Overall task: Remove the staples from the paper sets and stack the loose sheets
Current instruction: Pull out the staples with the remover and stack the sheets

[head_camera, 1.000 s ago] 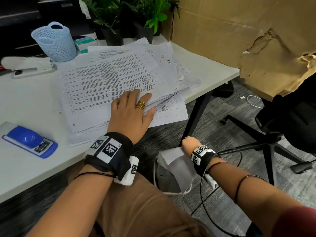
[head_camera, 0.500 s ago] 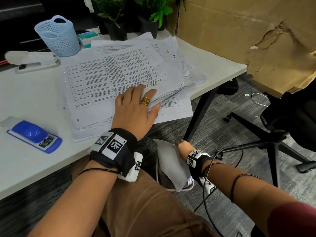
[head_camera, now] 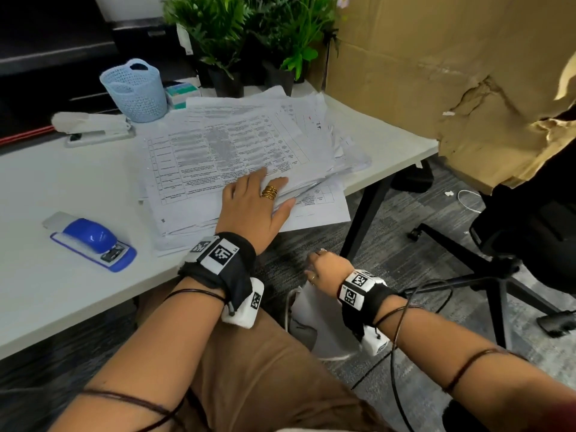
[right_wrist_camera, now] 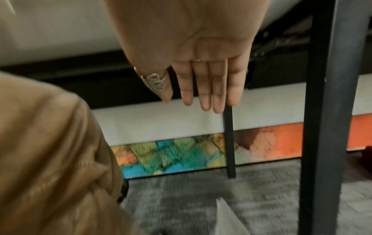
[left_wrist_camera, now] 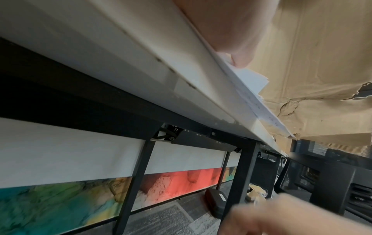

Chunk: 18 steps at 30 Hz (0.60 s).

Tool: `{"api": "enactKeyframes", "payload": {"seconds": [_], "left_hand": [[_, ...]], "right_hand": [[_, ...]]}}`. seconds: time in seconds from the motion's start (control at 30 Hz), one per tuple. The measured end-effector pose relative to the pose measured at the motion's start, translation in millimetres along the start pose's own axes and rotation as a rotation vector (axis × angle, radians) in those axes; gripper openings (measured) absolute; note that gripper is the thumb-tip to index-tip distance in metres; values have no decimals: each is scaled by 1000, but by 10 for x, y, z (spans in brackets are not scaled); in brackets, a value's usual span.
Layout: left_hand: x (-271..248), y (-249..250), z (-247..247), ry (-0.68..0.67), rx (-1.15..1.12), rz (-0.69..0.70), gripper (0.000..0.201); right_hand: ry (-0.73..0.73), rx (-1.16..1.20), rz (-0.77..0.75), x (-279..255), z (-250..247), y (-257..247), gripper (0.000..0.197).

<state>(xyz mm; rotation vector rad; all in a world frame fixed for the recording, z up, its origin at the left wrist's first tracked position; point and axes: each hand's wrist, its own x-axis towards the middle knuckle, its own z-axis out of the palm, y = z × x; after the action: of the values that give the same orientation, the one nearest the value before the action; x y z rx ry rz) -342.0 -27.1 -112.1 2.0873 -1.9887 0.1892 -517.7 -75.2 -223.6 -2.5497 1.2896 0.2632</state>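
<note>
Resting flat with fingers straight, the left hand (head_camera: 254, 210) is pressed on one paper pile (head_camera: 237, 157) at the table (head_camera: 46, 294) edge; the right hand (right_wrist_camera: 203, 66), fingers extended, empty, is held at 5 o'clock below. Two staplers are counted at 9 o'clock: blue (head_camera: 93, 241), white (head_camera: 92, 127).

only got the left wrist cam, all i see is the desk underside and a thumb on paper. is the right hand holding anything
observer: no, the right hand is empty, fingers straight, below the desk edge.
operator: any tool within reach up top
observer: a blue stapler-like tool lies on the desk left of the paper stack, untouched.
operator: where does the left hand sit
observer: the left hand rests on the stack's near right part, fingertips tucked among the sheets.
</note>
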Motion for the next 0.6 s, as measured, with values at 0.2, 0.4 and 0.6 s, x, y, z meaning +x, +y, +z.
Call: {"api": "enactKeyframes", "payload": {"seconds": [0.2,0.4,0.6], "left_hand": [[18,24,-226,-127,1,-55,55],[-78,-132,-482,-296,161,-83,76],[-349,-263,-561,-234,0,-135,55]], "right_hand": [[219,-6,-44,-411,-616,-194,35],[574,186,-152,-634,-1007,-296,35],[812,451,-165,-456,-1232,-480,33]]}}
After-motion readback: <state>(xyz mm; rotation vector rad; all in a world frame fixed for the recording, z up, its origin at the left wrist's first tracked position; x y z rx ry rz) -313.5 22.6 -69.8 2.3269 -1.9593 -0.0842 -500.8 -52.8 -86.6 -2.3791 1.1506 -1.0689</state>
